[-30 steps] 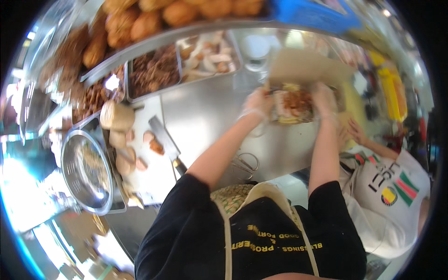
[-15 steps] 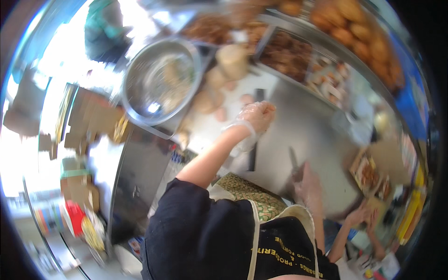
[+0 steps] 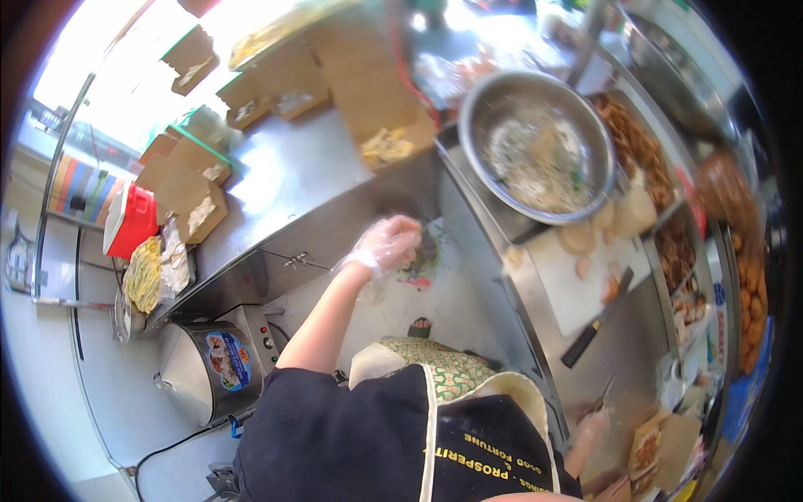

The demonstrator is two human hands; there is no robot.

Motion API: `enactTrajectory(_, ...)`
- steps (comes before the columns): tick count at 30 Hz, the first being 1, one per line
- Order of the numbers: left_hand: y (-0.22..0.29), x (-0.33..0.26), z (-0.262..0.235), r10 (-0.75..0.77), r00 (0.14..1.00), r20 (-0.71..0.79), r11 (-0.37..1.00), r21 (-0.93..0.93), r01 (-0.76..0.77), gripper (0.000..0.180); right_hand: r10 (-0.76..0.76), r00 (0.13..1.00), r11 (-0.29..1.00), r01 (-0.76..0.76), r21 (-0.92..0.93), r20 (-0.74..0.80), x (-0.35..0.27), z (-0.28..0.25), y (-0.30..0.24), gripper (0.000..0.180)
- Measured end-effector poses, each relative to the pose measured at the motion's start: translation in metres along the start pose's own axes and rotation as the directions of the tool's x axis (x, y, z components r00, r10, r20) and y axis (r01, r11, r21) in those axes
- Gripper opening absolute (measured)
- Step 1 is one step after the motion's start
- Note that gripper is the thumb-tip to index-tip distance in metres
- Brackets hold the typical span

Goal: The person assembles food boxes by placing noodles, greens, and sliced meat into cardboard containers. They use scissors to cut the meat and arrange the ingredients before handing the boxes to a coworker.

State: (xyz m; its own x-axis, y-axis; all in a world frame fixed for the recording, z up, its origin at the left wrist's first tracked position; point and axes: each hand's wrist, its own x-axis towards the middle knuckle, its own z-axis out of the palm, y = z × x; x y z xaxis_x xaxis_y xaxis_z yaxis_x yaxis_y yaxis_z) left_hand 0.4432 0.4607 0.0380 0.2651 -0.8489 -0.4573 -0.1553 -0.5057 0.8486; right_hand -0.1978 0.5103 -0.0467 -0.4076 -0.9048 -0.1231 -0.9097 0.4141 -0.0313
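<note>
My left hand (image 3: pixel 389 243), in a clear plastic glove, is held out over the floor between two steel counters. Its fingers are curled closed, and what they hold, if anything, is hidden. At the lower right, my gloved right hand (image 3: pixel 589 432) grips what looks like a pair of metal scissors (image 3: pixel 608 387), pointing away from me. A knife (image 3: pixel 583 341) with a black handle lies across the edge of a white cutting board (image 3: pixel 562 280). Pale, round food pieces (image 3: pixel 577 238) rest on the board. Beyond it stands a large steel bowl (image 3: pixel 535 155) with shredded, noodle-like food inside.
Trays of brown meat (image 3: pixel 640 146) line the far right counter. On the left counter (image 3: pixel 284 171) stand open cardboard boxes (image 3: pixel 381 92) with food. A steel drum-shaped machine (image 3: pixel 196 368) sits below it. Another person's hand (image 3: pixel 617 489) shows by a food box (image 3: pixel 661 452) at lower right.
My view has turned to the left. My left hand has moved off the cutting board area to over the floor gap. The right hand still grips the scissors, now nearer the lower edge.
</note>
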Motion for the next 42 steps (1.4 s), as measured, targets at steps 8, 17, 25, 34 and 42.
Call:
enactTrajectory(8,-0.065,-0.015,-0.124,-0.293,0.886,-0.359,0.896,-0.427,0.123,0.027,0.131,0.99,0.991,-0.131,0.007,-0.043,0.07,0.026,0.045,0.031)
enactTrajectory(17,-0.133,-0.075,-0.195,-0.346,0.687,-0.64,0.834,-0.545,-0.088,0.019,-0.449,0.816,0.568,0.574,0.59,-0.363,0.1,-0.076,-0.283,0.033)
enactTrajectory(25,-0.219,-0.137,-0.374,0.07,0.176,-0.982,0.767,0.166,0.62,0.03,-0.901,-0.151,-0.256,0.942,0.217,-0.407,-0.132,-0.109,-0.611,0.036)
enactTrajectory(34,-0.251,-0.1,-0.533,-0.215,0.395,-0.893,0.498,0.248,0.831,0.045,-0.929,-0.352,-0.253,0.831,0.496,0.116,-0.4,-0.039,-0.869,0.019)
enactTrajectory(42,-0.24,-0.109,-0.525,-0.201,0.506,-0.839,0.529,0.342,0.777,0.05,-0.887,-0.326,-0.299,0.945,0.131,0.326,-0.496,-0.001,-0.987,0.019)
